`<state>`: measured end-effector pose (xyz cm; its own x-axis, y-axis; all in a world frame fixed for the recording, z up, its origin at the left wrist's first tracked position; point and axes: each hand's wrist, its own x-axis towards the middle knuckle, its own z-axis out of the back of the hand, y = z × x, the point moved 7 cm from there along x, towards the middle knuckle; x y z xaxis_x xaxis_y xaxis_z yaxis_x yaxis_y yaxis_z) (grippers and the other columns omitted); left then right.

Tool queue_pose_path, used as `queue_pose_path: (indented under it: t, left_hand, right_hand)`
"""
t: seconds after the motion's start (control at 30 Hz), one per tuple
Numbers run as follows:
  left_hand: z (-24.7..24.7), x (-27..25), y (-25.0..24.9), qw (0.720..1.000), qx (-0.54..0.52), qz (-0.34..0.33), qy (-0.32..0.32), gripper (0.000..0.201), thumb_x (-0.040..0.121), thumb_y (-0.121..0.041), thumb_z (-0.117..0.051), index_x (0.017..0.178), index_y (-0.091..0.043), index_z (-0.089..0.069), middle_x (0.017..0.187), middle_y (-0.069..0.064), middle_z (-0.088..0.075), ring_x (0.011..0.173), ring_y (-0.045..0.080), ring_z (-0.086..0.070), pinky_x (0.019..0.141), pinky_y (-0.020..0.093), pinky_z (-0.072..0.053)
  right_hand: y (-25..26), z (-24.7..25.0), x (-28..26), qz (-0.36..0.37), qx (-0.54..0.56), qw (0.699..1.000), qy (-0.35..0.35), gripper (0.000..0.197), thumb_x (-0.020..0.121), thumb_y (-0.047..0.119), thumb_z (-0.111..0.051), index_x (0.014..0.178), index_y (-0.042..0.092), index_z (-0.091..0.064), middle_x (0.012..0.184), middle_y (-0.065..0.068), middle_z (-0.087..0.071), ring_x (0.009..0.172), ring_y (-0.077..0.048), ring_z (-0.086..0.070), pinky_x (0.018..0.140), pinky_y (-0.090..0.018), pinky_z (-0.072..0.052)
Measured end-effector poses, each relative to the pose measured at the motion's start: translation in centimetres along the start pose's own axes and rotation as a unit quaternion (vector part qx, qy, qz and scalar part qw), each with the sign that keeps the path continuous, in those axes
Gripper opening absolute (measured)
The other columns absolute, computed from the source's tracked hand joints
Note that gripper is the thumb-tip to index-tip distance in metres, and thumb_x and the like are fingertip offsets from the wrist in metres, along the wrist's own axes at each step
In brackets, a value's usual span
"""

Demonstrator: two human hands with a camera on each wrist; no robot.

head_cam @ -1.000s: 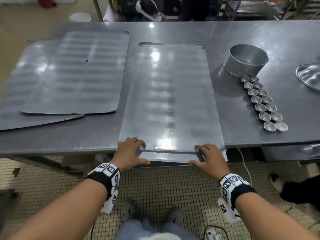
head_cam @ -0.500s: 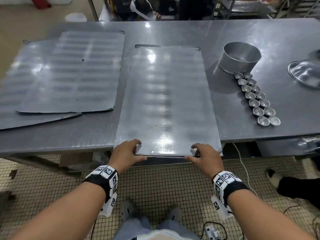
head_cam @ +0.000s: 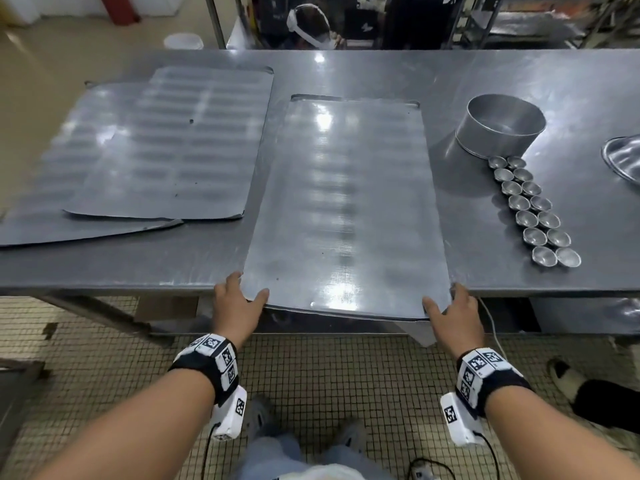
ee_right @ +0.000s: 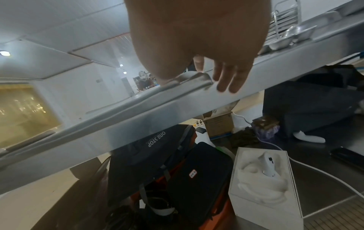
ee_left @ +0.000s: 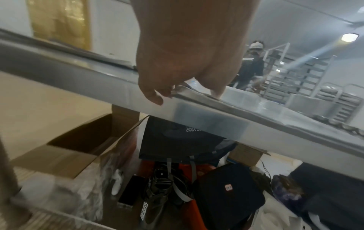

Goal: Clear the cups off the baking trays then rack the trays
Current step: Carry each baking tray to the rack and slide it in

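The left hand [head_cam: 235, 303] grips the lower-left corner of the middle baking tray [head_cam: 346, 202], thumb lying on top and fingers wrapped under the near edge. The right hand [head_cam: 453, 310] holds the lower-right corner the same way; the right wrist view shows the fingers below the rim. A second ago both hands sat closer together along that edge; they have since slid outward to the corners, and the tray's near end now overhangs the table [head_cam: 519, 74] edge and looks slightly raised. That reads as the start of a lift, so this tray is probably heading for the rack next.

The tray is bare. The cups [head_cam: 533, 209] stand in a double row at right of the frame, just below a round metal tin [head_cam: 498, 129]. At left, two more trays [head_cam: 166, 147] lie overlapped, also bare. Clearing appears done; racking remains.
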<state>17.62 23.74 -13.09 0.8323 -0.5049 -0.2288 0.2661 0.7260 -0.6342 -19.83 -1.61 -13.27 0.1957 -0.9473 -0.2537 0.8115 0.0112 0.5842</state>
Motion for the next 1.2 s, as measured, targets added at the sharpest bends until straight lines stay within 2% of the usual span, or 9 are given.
queue_pose_path:
  t: [0.13,0.23,0.4,0.53,0.67,0.73,0.93,1.1,1.2]
  left_hand:
    - [-1.3,0.3,1.7,0.992,-0.117,0.048,0.019,0.055,0.089,-0.041,-0.071,0.136,-0.027,-0.047,0.123,-0.001,-0.064,0.114,0.027,-0.062,0.091,0.039,-0.05]
    - [-1.5,0.4,1.7,0.987,-0.149,0.049,0.022,0.048,0.091,-0.033,-0.071,0.133,-0.028,-0.049,0.116,-0.007,-0.063,0.109,0.022,-0.061,0.093,0.039,-0.05]
    - [-1.8,0.6,2.4,0.976,-0.19,0.038,0.102,0.069,0.09,-0.024,-0.075,0.147,-0.032,-0.038,0.133,-0.006,-0.057,0.121,0.022,-0.057,0.103,0.049,-0.05]
    - [-1.8,1.1,2.8,0.958,-0.194,0.01,0.212,0.088,0.083,-0.021,-0.081,0.151,-0.041,-0.028,0.141,-0.003,-0.054,0.124,0.023,-0.057,0.104,0.049,-0.051]
    - [-1.2,1.3,3.2,0.938,-0.192,0.002,0.289,0.111,0.072,-0.024,-0.091,0.152,-0.051,-0.019,0.144,-0.002,-0.053,0.124,0.023,-0.059,0.103,0.051,-0.051]
    - [-1.0,1.2,3.2,0.932,-0.192,-0.022,0.307,0.109,0.074,-0.017,-0.089,0.152,-0.049,-0.019,0.143,-0.005,-0.054,0.125,0.019,-0.059,0.105,0.048,-0.05]
    - [-0.3,0.4,4.1,0.925,-0.19,-0.066,0.323,0.104,0.079,-0.014,-0.085,0.15,-0.051,-0.019,0.143,-0.013,-0.051,0.131,0.013,-0.052,0.111,0.041,-0.044]
    - [0.2,0.0,4.9,0.923,-0.184,-0.067,0.332,0.108,0.076,-0.017,-0.088,0.151,-0.052,-0.018,0.145,-0.013,-0.049,0.131,0.014,-0.051,0.111,0.044,-0.044]
    - [0.6,0.7,4.1,0.938,-0.17,-0.061,0.296,0.099,0.078,-0.022,-0.087,0.152,-0.043,-0.025,0.144,-0.014,-0.05,0.13,0.012,-0.051,0.112,0.042,-0.04]
  right_hand:
    - [-0.6,-1.2,0.1,-0.032,0.08,0.996,0.022,0.068,0.099,0.038,-0.059,0.155,0.017,-0.028,0.152,-0.016,-0.042,0.134,-0.037,-0.046,0.107,-0.047,-0.041]
    - [-1.0,-1.4,0.1,-0.043,0.113,0.992,0.017,0.066,0.098,0.036,-0.062,0.154,0.018,-0.031,0.147,-0.016,-0.048,0.13,-0.036,-0.051,0.105,-0.046,-0.044]
    - [-1.3,-1.1,-0.6,-0.027,0.114,0.993,0.016,0.056,0.096,0.031,-0.064,0.146,0.02,-0.042,0.137,-0.01,-0.056,0.122,-0.032,-0.056,0.101,-0.041,-0.045]
    - [-2.1,-1.5,-2.0,-0.025,0.115,0.992,0.038,0.051,0.094,0.039,-0.063,0.141,0.035,-0.042,0.133,-0.005,-0.058,0.12,-0.028,-0.058,0.102,-0.048,-0.049]
    - [-3.0,-2.0,-3.6,-0.038,0.122,0.99,0.06,0.071,0.085,0.055,-0.061,0.149,0.037,-0.034,0.143,-0.002,-0.052,0.129,-0.025,-0.053,0.108,-0.053,-0.045]
    - [-2.5,-2.0,-4.7,-0.039,0.13,0.989,0.056,0.069,0.091,0.045,-0.063,0.152,0.032,-0.032,0.146,-0.004,-0.049,0.133,-0.025,-0.049,0.111,-0.051,-0.041]
    - [-3.1,-2.8,-7.5,-0.02,0.133,0.99,0.05,0.052,0.095,0.035,-0.062,0.142,0.043,-0.04,0.133,0.006,-0.057,0.123,-0.017,-0.057,0.106,-0.047,-0.047]
    - [-2.5,-2.7,-9.2,-0.021,0.144,0.988,0.052,0.057,0.097,0.022,-0.063,0.148,0.029,-0.038,0.135,0.01,-0.053,0.124,-0.015,-0.054,0.105,-0.037,-0.044]
    - [-1.5,-1.6,-8.5,-0.031,0.127,0.99,0.059,0.067,0.093,0.011,-0.066,0.152,0.021,-0.034,0.129,0.006,-0.051,0.118,-0.016,-0.053,0.101,-0.033,-0.042]
